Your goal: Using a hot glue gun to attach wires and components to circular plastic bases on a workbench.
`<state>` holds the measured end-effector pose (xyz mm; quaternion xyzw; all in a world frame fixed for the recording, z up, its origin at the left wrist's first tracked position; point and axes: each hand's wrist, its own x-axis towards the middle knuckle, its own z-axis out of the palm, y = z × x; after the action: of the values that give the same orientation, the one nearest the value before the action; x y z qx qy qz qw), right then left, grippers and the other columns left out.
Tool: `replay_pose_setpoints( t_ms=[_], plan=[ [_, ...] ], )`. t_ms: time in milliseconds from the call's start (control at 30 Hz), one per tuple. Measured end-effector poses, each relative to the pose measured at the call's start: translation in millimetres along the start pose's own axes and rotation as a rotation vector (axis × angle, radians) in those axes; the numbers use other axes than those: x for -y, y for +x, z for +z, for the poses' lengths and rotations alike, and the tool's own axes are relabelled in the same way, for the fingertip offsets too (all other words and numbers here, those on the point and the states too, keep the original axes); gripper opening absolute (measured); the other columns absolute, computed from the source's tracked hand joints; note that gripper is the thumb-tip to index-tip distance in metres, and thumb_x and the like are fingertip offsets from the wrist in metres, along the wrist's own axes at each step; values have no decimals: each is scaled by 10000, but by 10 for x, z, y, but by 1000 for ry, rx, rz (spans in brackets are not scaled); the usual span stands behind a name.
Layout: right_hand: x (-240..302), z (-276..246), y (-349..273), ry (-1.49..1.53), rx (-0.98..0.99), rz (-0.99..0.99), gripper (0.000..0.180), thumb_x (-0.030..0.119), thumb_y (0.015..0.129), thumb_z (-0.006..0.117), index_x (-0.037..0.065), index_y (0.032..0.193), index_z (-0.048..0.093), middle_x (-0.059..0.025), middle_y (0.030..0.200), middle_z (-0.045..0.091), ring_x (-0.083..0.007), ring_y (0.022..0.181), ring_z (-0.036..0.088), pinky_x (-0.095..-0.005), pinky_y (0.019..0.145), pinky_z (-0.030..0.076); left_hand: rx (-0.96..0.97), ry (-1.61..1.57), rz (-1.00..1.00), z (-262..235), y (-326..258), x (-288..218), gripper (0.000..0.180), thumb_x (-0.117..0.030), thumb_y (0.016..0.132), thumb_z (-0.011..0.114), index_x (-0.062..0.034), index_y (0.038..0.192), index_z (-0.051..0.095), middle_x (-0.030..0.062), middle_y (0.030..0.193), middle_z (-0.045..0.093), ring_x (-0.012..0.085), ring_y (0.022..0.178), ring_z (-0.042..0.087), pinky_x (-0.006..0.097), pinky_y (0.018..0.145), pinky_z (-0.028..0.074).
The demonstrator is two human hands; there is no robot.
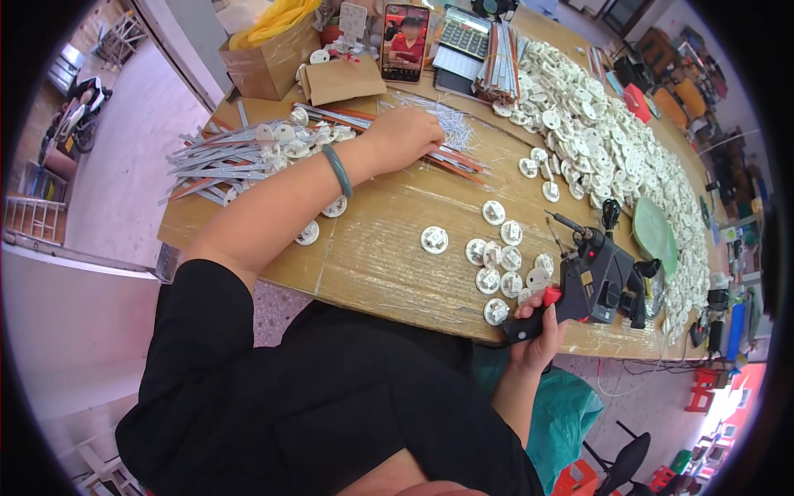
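Note:
My left hand (404,139), with a grey-green bangle (337,170) on its wrist, reaches across the table to a pile of thin whitish pins or wires (451,120). Its fingers curl downward over the pile's near edge, beside flat grey and orange strips (455,163). What the fingertips pinch is hidden. My right hand (542,335) grips the handle of a black soldering gun (585,281) at the table's near edge, a finger by its red trigger. The gun's tip points up and away. Left of it lie several round white plastic parts (494,256) with small fittings on top.
A large heap of white round parts (595,124) covers the right side. Bundled strips (499,66), a calculator (465,37) and a phone (404,41) stand at the back. More strips (219,157) and a cardboard box (269,62) lie left. A green dish (651,225) sits right.

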<state>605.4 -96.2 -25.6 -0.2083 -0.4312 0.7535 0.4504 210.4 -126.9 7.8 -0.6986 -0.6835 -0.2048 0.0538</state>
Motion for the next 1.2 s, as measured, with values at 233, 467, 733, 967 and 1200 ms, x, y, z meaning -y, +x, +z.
replay_pose_setpoints(
  t_ms=[233,467,733,967,1200],
  plan=[
    [-3,11,-2,54,-47,8,372,107,988,559,15,1329,443,-127,975,590,-198,790,598,-324,699,517,99,117,16,11,-35,-50,133,-198,898,667,-97,974,710,59,988,675,275,1013,632,424,881,476],
    [-2,21,-11,32,-29,2,361,127,1005,550,10,1331,446,-124,993,571,-189,806,582,-319,712,510,-119,-17,54,-10,19,-108,183,-114,898,611,-86,1078,631,88,976,663,303,965,627,418,835,489],
    [-21,-11,-12,57,-46,16,389,111,987,566,12,1341,439,-134,979,591,-207,794,598,-322,703,518,-225,253,352,-713,-9,-868,349,-113,839,635,-117,1187,606,58,946,613,261,952,639,382,820,503],
    [-7,-28,-1,57,6,6,383,134,1000,558,2,1341,441,-128,1003,565,-193,815,581,-321,722,506,280,-185,152,-511,-646,-1190,475,-210,811,746,-111,1248,587,95,1037,580,306,824,670,431,684,537],
    [-1,-3,-11,13,46,4,361,153,1022,533,0,1337,446,-121,1017,543,-179,833,562,-317,738,496,330,-60,78,-230,-783,-1278,355,-222,857,708,-49,1136,574,127,1032,550,327,769,674,436,659,545]
  ],
)
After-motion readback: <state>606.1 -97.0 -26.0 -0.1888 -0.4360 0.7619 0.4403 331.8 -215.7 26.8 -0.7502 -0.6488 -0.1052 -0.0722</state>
